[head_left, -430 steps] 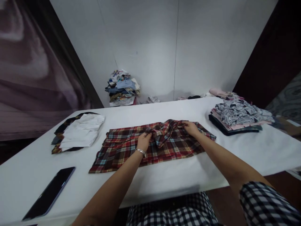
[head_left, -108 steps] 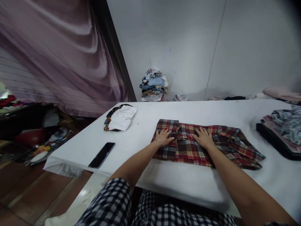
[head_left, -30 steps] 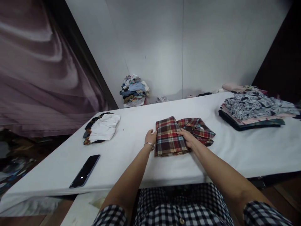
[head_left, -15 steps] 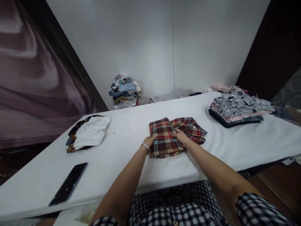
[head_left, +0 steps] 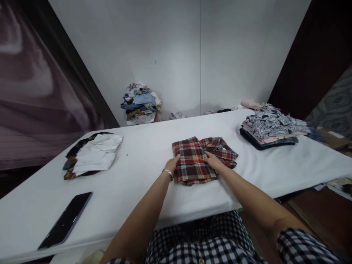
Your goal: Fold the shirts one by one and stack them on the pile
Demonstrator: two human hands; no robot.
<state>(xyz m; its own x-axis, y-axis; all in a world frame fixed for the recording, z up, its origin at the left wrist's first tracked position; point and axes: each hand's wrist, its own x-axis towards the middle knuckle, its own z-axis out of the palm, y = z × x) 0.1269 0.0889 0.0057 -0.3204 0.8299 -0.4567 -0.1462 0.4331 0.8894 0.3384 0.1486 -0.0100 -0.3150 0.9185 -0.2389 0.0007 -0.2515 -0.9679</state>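
Toward the front edge of the white tabletop (head_left: 148, 150), right of its middle, lies a plaid shirt (head_left: 194, 163), partly folded, its collar end fanned out toward the right edge. The person's hands are apart, each clamped on a side of the folded panel: the left hand (head_left: 171, 164) on its left side, thumb on the cloth, the right hand (head_left: 213, 162) where panel meets collar end. What worries me is the layers: if one hand pulls harder than the other, they would likely skew, and the lower hem looks uneven. The loose collar end could bunch if pushed under carelessly. A phone (head_left: 66, 220) sits right by the front edge, near the left corner, where a sweeping forearm might tip it off. Toward the back right corner, a printed garment (head_left: 272, 124) is heaped on a flatter stack (head_left: 257, 141) and could slide if bumped. As for containers, I make out none holding the clothes; something brown (head_left: 331, 137) past the right edge may be cardboard, but it is too dim to tell.
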